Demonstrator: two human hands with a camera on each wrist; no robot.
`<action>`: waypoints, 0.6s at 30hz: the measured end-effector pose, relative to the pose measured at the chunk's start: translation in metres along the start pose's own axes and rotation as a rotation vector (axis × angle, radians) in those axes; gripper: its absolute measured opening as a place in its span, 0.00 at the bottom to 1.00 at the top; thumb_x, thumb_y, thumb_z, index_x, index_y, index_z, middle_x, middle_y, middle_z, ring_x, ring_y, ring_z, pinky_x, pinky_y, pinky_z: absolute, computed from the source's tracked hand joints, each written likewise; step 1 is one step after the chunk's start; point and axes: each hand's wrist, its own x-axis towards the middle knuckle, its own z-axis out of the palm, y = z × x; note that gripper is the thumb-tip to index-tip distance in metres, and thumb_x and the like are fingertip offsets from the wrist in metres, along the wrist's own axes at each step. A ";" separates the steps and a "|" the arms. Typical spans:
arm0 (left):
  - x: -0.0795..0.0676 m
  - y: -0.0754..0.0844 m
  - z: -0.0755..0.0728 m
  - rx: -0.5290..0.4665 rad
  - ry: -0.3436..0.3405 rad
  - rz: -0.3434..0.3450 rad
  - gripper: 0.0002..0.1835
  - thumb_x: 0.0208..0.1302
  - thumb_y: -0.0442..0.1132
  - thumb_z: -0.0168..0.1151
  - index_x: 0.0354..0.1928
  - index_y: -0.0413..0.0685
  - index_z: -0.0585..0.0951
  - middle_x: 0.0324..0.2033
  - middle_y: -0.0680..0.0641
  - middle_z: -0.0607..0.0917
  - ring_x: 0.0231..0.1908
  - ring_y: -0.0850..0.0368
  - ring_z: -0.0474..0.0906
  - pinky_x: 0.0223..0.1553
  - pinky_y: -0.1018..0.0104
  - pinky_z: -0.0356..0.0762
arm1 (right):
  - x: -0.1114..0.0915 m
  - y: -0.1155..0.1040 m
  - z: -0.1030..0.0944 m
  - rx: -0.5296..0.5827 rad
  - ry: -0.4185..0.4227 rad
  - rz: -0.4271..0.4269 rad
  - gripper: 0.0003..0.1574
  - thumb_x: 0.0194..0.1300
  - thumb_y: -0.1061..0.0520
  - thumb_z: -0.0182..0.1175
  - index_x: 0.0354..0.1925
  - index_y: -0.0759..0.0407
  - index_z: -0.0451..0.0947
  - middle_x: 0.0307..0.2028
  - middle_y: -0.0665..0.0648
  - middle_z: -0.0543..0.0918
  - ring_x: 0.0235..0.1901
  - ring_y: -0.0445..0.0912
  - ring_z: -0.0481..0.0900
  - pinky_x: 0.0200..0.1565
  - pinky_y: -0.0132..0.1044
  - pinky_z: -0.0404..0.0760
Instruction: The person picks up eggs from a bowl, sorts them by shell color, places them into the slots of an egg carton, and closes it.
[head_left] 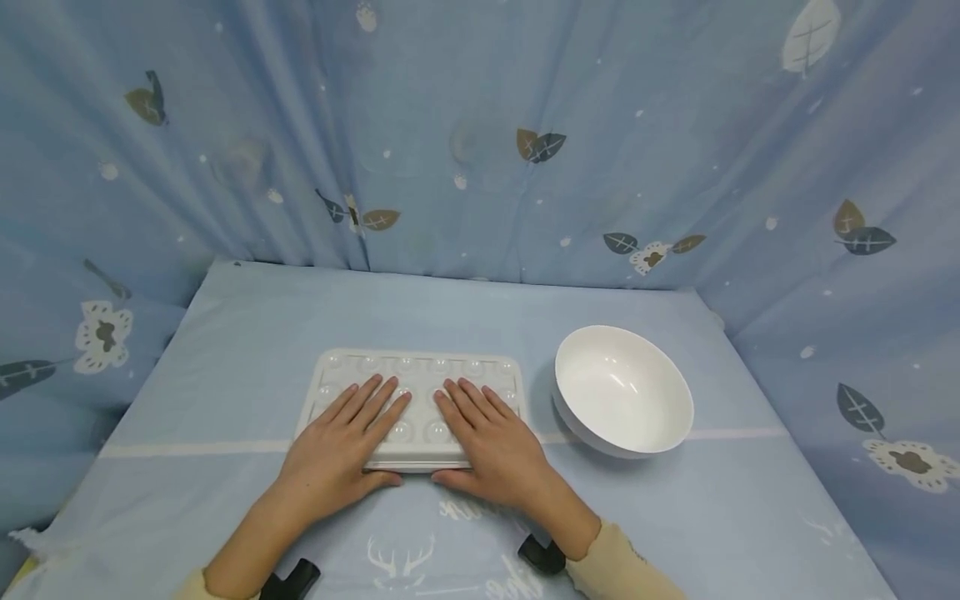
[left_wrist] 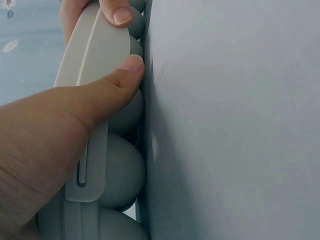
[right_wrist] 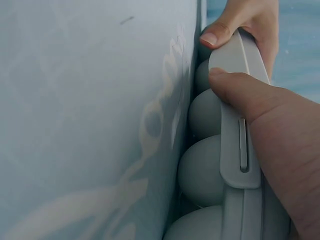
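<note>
A white lidded plastic box with rows of round domes (head_left: 418, 404) lies flat on the cloth-covered table. My left hand (head_left: 330, 454) rests on the left part of its lid with straight fingers. On the right part of the lid lies my right hand (head_left: 502, 454), its fingers straight too. Both thumbs point inward along the box's near side. In the left wrist view, the left thumb (left_wrist: 112, 85) lies across the front flap (left_wrist: 90, 180), above rounded cups (left_wrist: 122, 167). The right wrist view has the right thumb (right_wrist: 240, 90) touching the same flap.
A deep white bowl (head_left: 626, 392) stands right of the box. Blue cloth (head_left: 450, 308) with a pale stripe covers the table. Leaf-patterned curtains (head_left: 465, 125) hang behind and at both sides. A black wrist mount (head_left: 291, 581) shows at the near edge.
</note>
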 end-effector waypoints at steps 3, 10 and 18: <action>0.000 0.001 0.000 0.004 0.012 0.005 0.60 0.52 0.69 0.73 0.81 0.49 0.60 0.79 0.41 0.59 0.79 0.42 0.52 0.76 0.46 0.52 | -0.001 0.000 -0.001 0.002 -0.007 0.007 0.66 0.66 0.18 0.50 0.84 0.51 0.42 0.82 0.54 0.50 0.81 0.49 0.46 0.78 0.46 0.49; 0.001 0.003 -0.002 0.005 0.016 0.004 0.60 0.51 0.72 0.72 0.81 0.50 0.60 0.79 0.41 0.60 0.79 0.41 0.53 0.76 0.46 0.52 | -0.002 0.001 -0.002 0.026 -0.005 0.004 0.65 0.67 0.17 0.48 0.84 0.52 0.41 0.82 0.55 0.50 0.81 0.49 0.46 0.78 0.47 0.49; 0.003 0.002 -0.009 -0.118 0.062 -0.076 0.52 0.64 0.72 0.60 0.82 0.54 0.58 0.80 0.41 0.57 0.79 0.43 0.52 0.78 0.47 0.45 | -0.002 0.010 -0.008 0.140 0.099 0.033 0.57 0.72 0.20 0.44 0.83 0.51 0.49 0.81 0.56 0.54 0.81 0.52 0.48 0.77 0.48 0.54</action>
